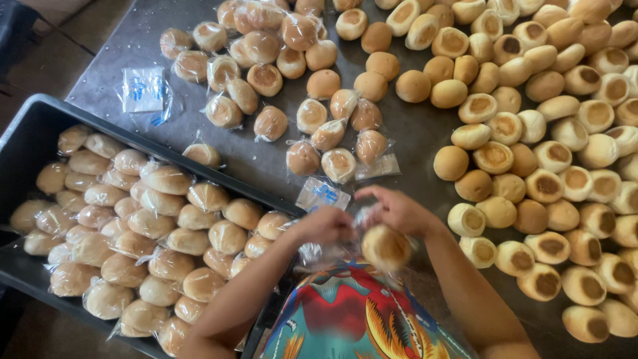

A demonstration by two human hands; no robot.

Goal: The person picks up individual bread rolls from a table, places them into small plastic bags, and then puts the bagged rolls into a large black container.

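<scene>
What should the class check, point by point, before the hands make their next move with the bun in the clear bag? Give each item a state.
1. Both hands on the bun: left hand and right hand grip it and its clear bag. Ok.
2. Bun fully inside the bag: blurred. Cannot tell.
3. Bag closed: cannot tell.
4. Room in the black crate: bagged buns fill most of it, but its upper corner is bare. Ok.
5. Spare empty bags within reach: one lies on the table just above the hands. Ok.
6. Unwrapped buns waiting at the right. Ok.
</scene>
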